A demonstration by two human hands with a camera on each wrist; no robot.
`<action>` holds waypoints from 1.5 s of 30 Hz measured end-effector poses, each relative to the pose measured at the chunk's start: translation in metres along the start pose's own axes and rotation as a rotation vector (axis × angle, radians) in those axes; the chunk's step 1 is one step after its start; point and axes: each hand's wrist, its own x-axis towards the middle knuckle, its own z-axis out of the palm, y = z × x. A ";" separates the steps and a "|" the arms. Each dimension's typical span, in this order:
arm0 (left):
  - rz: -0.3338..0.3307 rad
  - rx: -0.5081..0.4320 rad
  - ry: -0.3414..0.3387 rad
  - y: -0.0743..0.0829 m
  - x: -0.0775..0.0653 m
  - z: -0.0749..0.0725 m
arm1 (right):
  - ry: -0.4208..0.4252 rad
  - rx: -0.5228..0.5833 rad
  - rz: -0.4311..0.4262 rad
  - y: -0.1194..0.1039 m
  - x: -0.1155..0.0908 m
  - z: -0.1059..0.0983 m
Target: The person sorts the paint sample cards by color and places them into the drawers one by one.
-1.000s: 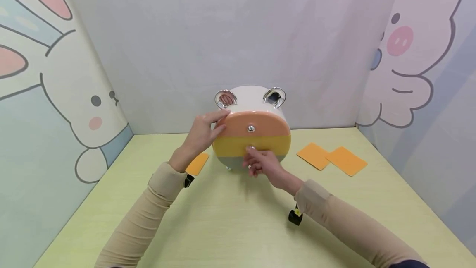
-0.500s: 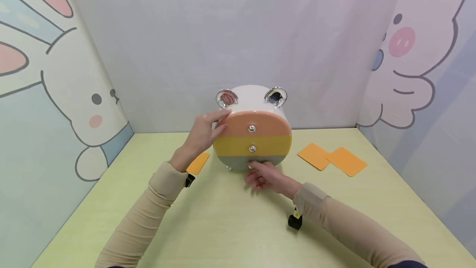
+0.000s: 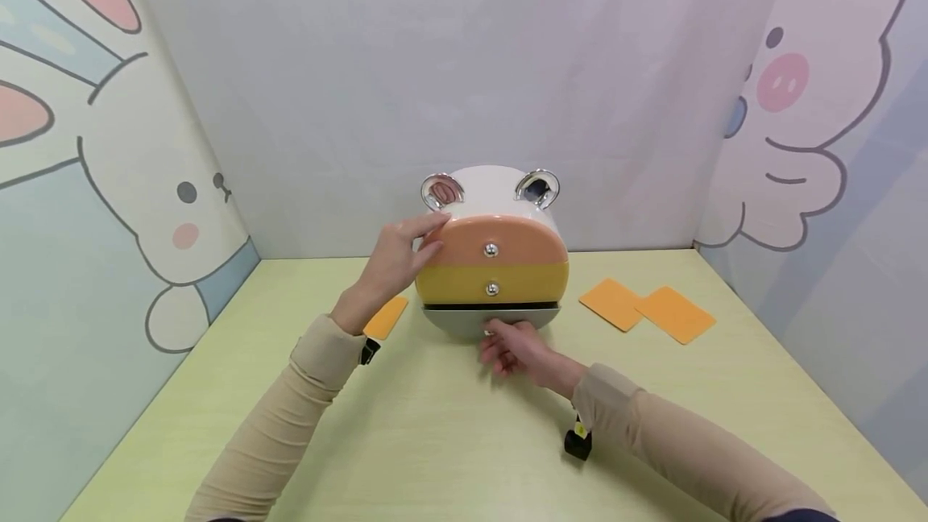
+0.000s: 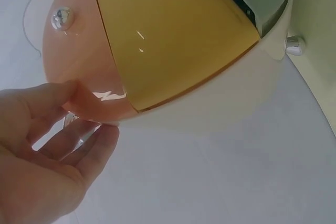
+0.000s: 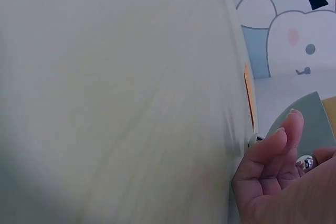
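A round white drawer box [image 3: 493,184] with silver ears stands at the back of the table. It has a peach top drawer [image 3: 464,242], a yellow middle drawer [image 3: 449,284] and a grey bottom drawer [image 3: 457,319]. The grey drawer stands out a little, with a dark gap above it. My right hand [image 3: 496,338] pinches its silver knob [image 5: 305,163]. My left hand [image 3: 420,234] rests with fairly straight fingers on the box's upper left side. In the left wrist view its thumb [image 4: 50,95] lies against the peach drawer [image 4: 79,61].
One orange card [image 3: 386,317] lies left of the box, behind my left wrist. Two more orange cards [image 3: 612,303] [image 3: 674,313] lie to its right. Cartoon-printed walls close in the pale green table [image 3: 435,441] on three sides.
My right hand dropped from the yellow drawer's knob to the grey drawer's knob and drew the grey drawer out a little. The left hand stayed on the box.
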 end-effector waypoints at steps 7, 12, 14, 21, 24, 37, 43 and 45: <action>-0.016 0.000 -0.009 -0.001 -0.001 0.000 | -0.019 -0.005 -0.001 0.005 -0.015 0.005; -0.019 -0.005 -0.005 -0.003 -0.002 0.001 | -0.023 -0.014 -0.003 0.011 -0.027 0.009; -0.020 -0.005 -0.004 -0.003 -0.003 0.001 | -0.028 -0.016 -0.007 0.014 -0.033 0.010; -0.041 -0.003 -0.018 -0.003 -0.004 0.001 | -0.030 -0.013 -0.014 0.020 -0.053 0.017; -0.049 -0.004 -0.025 -0.003 -0.003 0.001 | -0.023 -0.017 -0.004 0.023 -0.060 0.019; -0.034 -0.004 -0.023 -0.001 -0.002 -0.001 | -0.036 -0.020 0.010 0.033 -0.087 0.022; -0.042 -0.008 -0.027 0.000 -0.001 -0.001 | -0.045 -0.038 0.023 0.037 -0.095 0.023; -0.048 -0.010 -0.029 0.000 -0.001 -0.001 | -0.044 -0.043 0.025 0.038 -0.096 0.023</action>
